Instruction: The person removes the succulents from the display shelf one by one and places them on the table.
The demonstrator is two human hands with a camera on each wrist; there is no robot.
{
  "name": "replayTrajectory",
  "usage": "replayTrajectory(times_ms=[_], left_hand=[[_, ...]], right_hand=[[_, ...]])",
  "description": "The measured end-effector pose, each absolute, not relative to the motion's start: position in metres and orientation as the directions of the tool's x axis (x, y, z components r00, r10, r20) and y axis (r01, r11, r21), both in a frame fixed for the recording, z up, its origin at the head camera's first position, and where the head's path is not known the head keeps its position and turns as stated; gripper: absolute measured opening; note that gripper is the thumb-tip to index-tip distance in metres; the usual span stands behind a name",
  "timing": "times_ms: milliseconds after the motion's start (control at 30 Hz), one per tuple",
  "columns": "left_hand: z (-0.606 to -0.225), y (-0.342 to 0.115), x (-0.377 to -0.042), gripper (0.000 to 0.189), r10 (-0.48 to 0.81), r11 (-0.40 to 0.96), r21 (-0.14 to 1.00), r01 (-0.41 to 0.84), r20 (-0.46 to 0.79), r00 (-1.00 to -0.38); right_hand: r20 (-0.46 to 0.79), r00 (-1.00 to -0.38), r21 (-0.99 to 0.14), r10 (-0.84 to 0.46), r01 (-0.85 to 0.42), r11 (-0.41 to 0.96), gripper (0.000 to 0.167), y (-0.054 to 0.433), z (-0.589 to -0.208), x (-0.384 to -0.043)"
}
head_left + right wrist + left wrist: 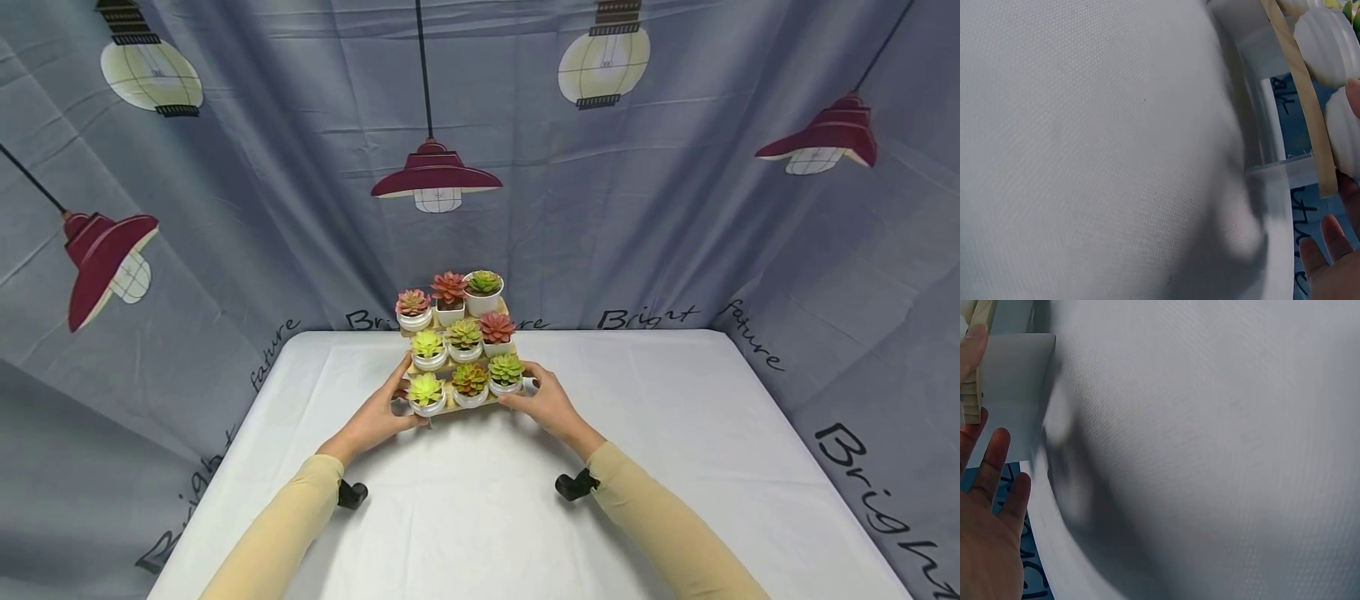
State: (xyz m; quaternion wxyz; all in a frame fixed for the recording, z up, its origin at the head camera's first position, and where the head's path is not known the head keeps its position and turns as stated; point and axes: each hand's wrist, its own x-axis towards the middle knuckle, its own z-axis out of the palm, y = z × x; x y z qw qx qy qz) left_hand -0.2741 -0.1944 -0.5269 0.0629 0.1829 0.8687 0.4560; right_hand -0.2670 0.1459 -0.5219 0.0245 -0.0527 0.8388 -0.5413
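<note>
A tiered stand with pale wooden shelves (452, 406) stands at the far middle of the table, carrying three rows of small potted succulents. My left hand (372, 425) grips the left end of the lowest shelf. In the left wrist view, its thumb lies on the wooden board (972, 400), and other fingers spread below. At the right end, my right hand (551, 407) holds the same shelf, thumb in front beside a green succulent (506, 369) in a white pot. Smooth pale side supports (1016, 394) hold up the shelf. I cannot tell whether the stand touches the cloth.
White cloth covers the table (480, 517). A grey-blue curtain (645, 225) printed with lamps and lettering hangs behind and at both sides, close to the table's back edge. A dark wrist camera (576, 485) sticks out from the right sleeve, another from the left.
</note>
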Motion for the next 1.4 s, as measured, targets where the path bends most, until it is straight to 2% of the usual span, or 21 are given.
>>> replayTrajectory(times_ms=[667, 967, 1400], left_hand=[[-0.518, -0.192, -0.271, 0.118, 0.364, 0.543, 0.808, 0.229, 0.02, -0.931], [-0.52, -0.194, -0.27, 0.118, 0.378, 0.503, 0.83, 0.242, 0.04, -0.925], [-0.518, -0.193, -0.269, 0.117, 0.373, 0.519, 0.819, 0.244, 0.039, -0.927]], right_hand=[[0.035, -0.992, -0.917, -0.124, -0.081, 0.39, 0.078, 0.146, -0.522, -0.268], [0.036, -0.994, -0.904, -0.1, -0.075, 0.42, 0.078, 0.143, -0.522, -0.266], [0.031, -0.995, -0.887, -0.091, -0.069, 0.457, 0.086, 0.159, -0.516, -0.26]])
